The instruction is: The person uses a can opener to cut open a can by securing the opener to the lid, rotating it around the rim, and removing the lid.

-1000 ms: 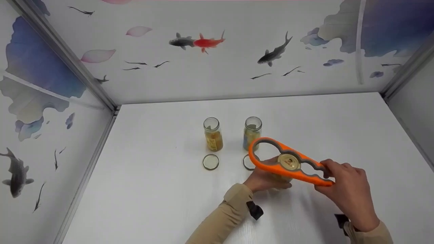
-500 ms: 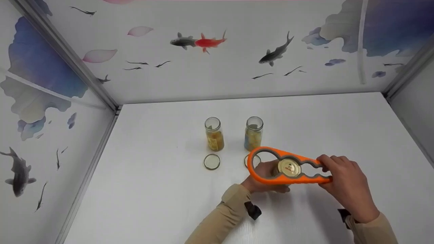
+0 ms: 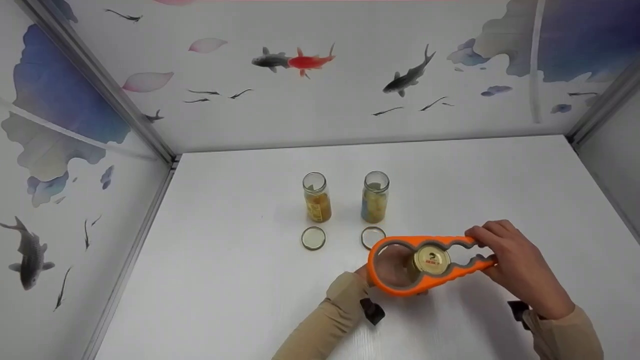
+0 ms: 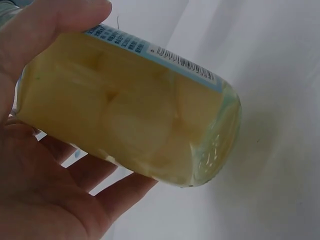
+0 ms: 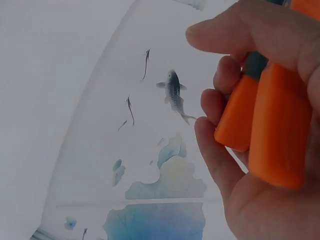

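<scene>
My left hand [image 4: 60, 185] grips a glass jar [image 4: 130, 110] of pale yellow chunks with a blue label. In the left wrist view the jar lies tilted, thumb above and fingers beneath. Its gold lid [image 3: 431, 260] faces up in the head view, set within a middle notch of an orange jar opener [image 3: 425, 240] with grey lining. My right hand [image 3: 520, 265] holds the opener by the ends of its two handles, which stand slightly apart in the right wrist view [image 5: 280, 125]. The opener's large ring covers part of the left hand.
Two lidless glass jars stand further back, one with orange contents [image 3: 318, 205] and one with yellow contents [image 3: 375, 205]. A loose lid lies before each, the left lid [image 3: 313, 238] and the right lid [image 3: 373, 237]. Printed walls border the white table [image 3: 225, 275].
The opener has turned around the lid, its ring end swinging toward me while the right hand shifted slightly up and right. The lid has come a little nearer me. The left hand keeps its grip.
</scene>
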`<state>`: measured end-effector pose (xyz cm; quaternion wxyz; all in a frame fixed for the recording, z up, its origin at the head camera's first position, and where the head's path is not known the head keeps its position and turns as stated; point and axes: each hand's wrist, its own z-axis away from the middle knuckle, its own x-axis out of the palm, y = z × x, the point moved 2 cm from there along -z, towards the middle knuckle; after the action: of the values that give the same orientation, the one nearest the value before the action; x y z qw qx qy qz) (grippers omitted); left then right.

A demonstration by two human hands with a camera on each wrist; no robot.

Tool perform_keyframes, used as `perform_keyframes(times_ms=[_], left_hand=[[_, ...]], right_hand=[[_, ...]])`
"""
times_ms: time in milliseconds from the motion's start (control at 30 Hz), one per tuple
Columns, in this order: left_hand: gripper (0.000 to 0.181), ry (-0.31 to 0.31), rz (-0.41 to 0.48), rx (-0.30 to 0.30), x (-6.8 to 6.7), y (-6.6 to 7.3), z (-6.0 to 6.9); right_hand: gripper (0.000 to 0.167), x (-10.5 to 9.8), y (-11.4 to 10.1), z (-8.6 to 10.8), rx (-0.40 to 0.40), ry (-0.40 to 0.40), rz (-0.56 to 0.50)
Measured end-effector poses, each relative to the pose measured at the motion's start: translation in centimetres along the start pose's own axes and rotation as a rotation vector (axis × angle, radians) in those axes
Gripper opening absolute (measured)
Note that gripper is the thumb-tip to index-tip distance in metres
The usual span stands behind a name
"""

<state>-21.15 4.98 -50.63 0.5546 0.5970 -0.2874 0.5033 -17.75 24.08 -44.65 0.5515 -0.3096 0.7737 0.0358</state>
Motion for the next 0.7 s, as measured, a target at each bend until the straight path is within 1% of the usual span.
perform_keyframes(times_ms=[33,67,100,133,167,200,233,267,300,333,367,400,433,467,567,633,700], left_hand=[[0.055,-0.025,0.247,-0.038,-0.4,-0.1,0.5],[0.058,-0.025,0.415,-0.076,-0.6,-0.2,0.6],[0.059,-0.048,0.391,-0.080,-0.7,-0.2,0.7],[0.060,-0.050,0.515,-0.109,-0.8,-0.2,0.7],[0.058,-0.085,0.381,-0.085,-0.9,-0.1,0.7],[0.061,-0.107,0.147,-0.031,-1.0,0.0,0.7],[0.061,-0.080,-0.212,0.049,-1.2,0.2,0.8],[0.061,-0.011,-0.691,0.141,-1.5,0.3,1.0],[0.062,0.078,-1.074,0.206,-1.8,0.5,1.1],[0.066,0.169,-1.327,0.245,-2.0,0.6,1.2],[0.070,0.258,-1.424,0.305,-2.3,0.7,1.4],[0.072,0.312,-1.446,0.315,-2.6,0.7,1.5],[0.071,0.346,-1.459,0.321,-2.9,0.6,1.6],[0.070,0.347,-1.465,0.329,-3.0,0.6,1.7],[0.067,0.363,-1.473,0.325,-3.1,0.6,1.7],[0.064,0.400,-1.487,0.306,-3.2,0.7,1.7],[0.062,0.441,-1.468,0.290,-3.2,0.8,1.6]], right_hand=[[0.060,-0.1,0.1,0.0,0.003,0.002,-0.006],[0.060,-0.2,0.1,0.1,0.006,0.006,-0.015],[0.060,-0.2,0.2,0.2,0.009,0.008,-0.023],[0.060,-0.3,0.3,0.3,0.017,0.011,-0.033],[0.060,-0.4,0.4,0.4,0.026,0.013,-0.043],[0.059,-0.4,0.5,0.5,0.039,0.014,-0.049],[0.058,-0.5,0.6,0.6,0.057,0.013,-0.055],[0.057,-0.6,0.7,0.7,0.077,0.014,-0.062],[0.055,-0.6,0.8,0.9,0.100,0.012,-0.066],[0.054,-0.6,0.8,1.0,0.123,0.013,-0.067],[0.053,-0.6,0.9,1.1,0.145,0.015,-0.066],[0.051,-0.7,1.0,1.3,0.166,0.018,-0.062],[0.050,-0.7,1.1,1.4,0.183,0.023,-0.057],[0.050,-0.7,1.1,1.5,0.195,0.034,-0.050],[0.046,-0.7,1.2,1.9,0.229,0.065,-0.032],[0.042,-0.7,1.3,2.2,0.254,0.089,-0.023],[0.037,-0.6,1.3,2.4,0.292,0.113,-0.026]])
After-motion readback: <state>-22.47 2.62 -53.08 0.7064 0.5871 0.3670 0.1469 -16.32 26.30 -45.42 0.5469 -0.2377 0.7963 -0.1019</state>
